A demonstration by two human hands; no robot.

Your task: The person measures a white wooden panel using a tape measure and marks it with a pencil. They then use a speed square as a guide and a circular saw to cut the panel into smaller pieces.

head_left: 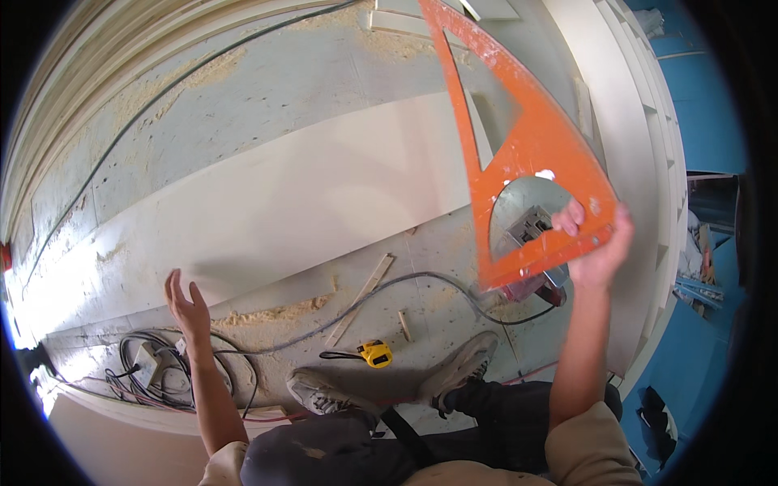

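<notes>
A long pale board (pixel 308 186) lies across the floor. My right hand (pixel 589 239) grips the lower right part of a large orange triangular set square (pixel 543 138), which is tilted up over the board's right end. My left hand (pixel 185 300) hangs open by the near edge of the board at the left. Behind the orange square a power tool (pixel 519 290) is partly hidden. A yellow tape measure (pixel 375 354) with a black strap rests on the floor between my hand and my shoes.
Coiled cables with a power strip (pixel 147 366) lie at lower left; a cord (pixel 429 277) crosses toward the tool. Loose wood strips (pixel 361 300), sawdust and my shoes (pixel 316 393) are on the floor. Stacked boards (pixel 89 49) line the top left, pale shelving (pixel 644 202) the right.
</notes>
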